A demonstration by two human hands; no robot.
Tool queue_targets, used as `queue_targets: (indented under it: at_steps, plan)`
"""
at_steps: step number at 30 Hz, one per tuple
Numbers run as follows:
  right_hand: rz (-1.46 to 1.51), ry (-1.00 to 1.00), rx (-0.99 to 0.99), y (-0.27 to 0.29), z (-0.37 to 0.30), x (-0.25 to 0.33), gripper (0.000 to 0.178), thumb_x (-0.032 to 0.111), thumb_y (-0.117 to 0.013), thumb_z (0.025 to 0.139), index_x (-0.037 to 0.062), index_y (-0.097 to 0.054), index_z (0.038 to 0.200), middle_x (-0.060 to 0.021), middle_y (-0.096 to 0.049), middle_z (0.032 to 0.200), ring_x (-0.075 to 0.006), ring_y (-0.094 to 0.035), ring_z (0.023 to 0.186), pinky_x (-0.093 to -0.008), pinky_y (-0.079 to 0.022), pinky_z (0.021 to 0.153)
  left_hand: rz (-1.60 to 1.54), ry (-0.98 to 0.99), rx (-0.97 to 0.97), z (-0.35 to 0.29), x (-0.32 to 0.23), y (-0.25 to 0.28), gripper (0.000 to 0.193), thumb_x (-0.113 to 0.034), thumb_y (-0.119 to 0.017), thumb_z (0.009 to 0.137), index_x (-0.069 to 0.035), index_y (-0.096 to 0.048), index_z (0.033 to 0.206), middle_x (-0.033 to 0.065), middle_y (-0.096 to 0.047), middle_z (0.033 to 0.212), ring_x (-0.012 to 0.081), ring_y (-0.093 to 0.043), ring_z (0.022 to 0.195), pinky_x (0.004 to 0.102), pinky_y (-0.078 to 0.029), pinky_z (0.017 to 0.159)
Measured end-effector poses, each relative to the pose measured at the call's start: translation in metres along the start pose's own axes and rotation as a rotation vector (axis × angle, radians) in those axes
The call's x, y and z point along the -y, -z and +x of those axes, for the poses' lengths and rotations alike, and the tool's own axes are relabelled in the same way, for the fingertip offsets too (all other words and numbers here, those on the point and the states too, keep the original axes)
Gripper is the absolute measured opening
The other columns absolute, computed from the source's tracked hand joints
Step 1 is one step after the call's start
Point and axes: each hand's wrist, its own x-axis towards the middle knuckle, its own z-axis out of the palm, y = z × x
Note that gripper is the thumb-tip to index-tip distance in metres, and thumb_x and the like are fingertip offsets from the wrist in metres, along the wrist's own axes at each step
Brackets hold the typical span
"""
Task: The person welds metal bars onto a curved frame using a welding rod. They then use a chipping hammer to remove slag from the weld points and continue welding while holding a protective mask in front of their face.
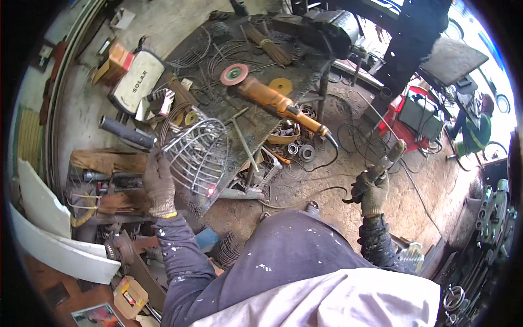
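So the left hand (159, 185), in a worn knit glove, has its fingers wrapped shut around the rim of a wire basket (199, 152), a dome-shaped cage of thin steel rods. It's held up off the near edge of the tabletop (261, 122), tilted on its side, and there's a small glowing red spot low on the wires, so that bit looks freshly hot. The right hand (373, 193), also gloved, is well apart on the right, fingers closed tight on the handle of a welding electrode holder (388, 161) with its cable trailing down to the floor.

My read on the basket: light for its size and fairly stiff as a whole, but single rods would probably flex or bend if you squeeze them. I'd grab it on the thick outer rim, like here, and well away from the glowing joint.

On the tabletop behind it lies an orange angle grinder (272, 98) with its disc toward the far edge, plus a hammer (242, 136) and loose wire coils.
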Motion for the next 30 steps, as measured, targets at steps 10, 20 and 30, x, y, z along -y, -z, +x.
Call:
queue_targets:
  at_steps: [10,20,30]
  plan:
    - [0.073,-0.038,-0.077,0.017,0.017,0.005,0.025,-0.002,-0.063,0.09,0.009,-0.05,0.108,-0.0041,-0.056,0.07,-0.0149,-0.053,0.048,-0.0303,-0.046,0.041,0.072,0.078,-0.052,-0.001,-0.001,-0.01,0.034,-0.025,-0.053,0.105,0.0,-0.06,0.127,0.0121,-0.067,0.115,0.0191,-0.062,0.105,0.0336,-0.047,0.095]
    - [0.082,-0.001,-0.01,0.03,0.032,-0.006,0.027,-0.009,-0.062,0.086,0.0092,-0.05,0.102,-0.0019,-0.056,0.074,-0.0131,-0.056,0.056,-0.0302,-0.048,0.046,0.233,0.1,-0.059,-0.004,0.001,-0.01,0.034,-0.025,-0.056,0.1,0.0,-0.063,0.121,0.017,-0.069,0.114,0.0298,-0.065,0.108,0.0384,-0.048,0.097]
    - [0.063,0.085,-0.012,0.03,0.045,0.014,0.031,-0.007,-0.063,0.086,0.0081,-0.053,0.111,-0.0008,-0.059,0.08,-0.0115,-0.058,0.062,-0.0263,-0.047,0.052,-0.033,-0.015,-0.08,-0.004,-0.009,-0.014,0.032,-0.025,-0.051,0.102,-0.003,-0.061,0.122,0.021,-0.068,0.112,0.0363,-0.065,0.104,0.0423,-0.049,0.093]
